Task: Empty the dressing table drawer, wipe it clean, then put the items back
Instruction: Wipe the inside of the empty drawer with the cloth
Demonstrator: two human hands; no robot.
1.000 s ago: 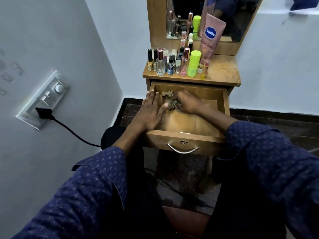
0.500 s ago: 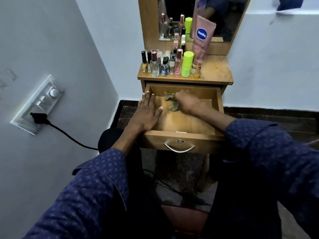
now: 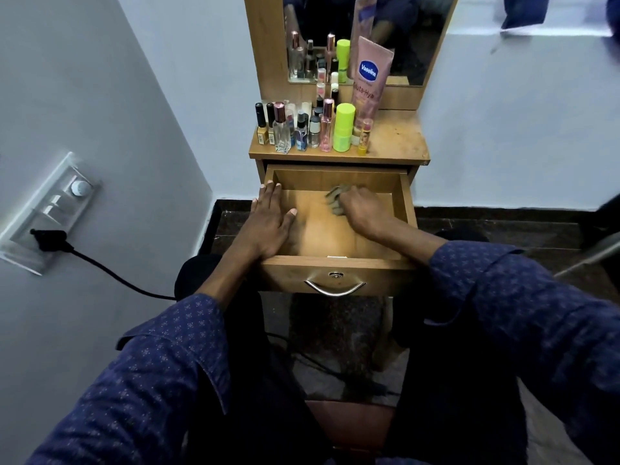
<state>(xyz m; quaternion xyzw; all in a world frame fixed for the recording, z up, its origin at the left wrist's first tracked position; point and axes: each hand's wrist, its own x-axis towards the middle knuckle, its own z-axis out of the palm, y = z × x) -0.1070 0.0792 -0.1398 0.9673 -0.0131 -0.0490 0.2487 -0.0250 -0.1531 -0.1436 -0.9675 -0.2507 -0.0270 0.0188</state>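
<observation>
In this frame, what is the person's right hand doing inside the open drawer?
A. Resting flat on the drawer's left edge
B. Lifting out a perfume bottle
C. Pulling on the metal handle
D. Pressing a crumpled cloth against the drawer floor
D: the right hand is curled over a crumpled cloth on the floor of the drawer, while the left hand lies flat on the left edge.

Pale blue-grey walls [image 3: 110,105] meet in a corner behind the furniture. Switch panel [image 3: 50,209] on left wall, black plug [image 3: 50,238] inserted, cable [image 3: 110,273] trailing down. Dark skirting [image 3: 496,214] along wall base. Dark speckled floor [image 3: 335,333]. Mirror [image 3: 412,31] in wooden frame above. Lighting dim, even.
</observation>
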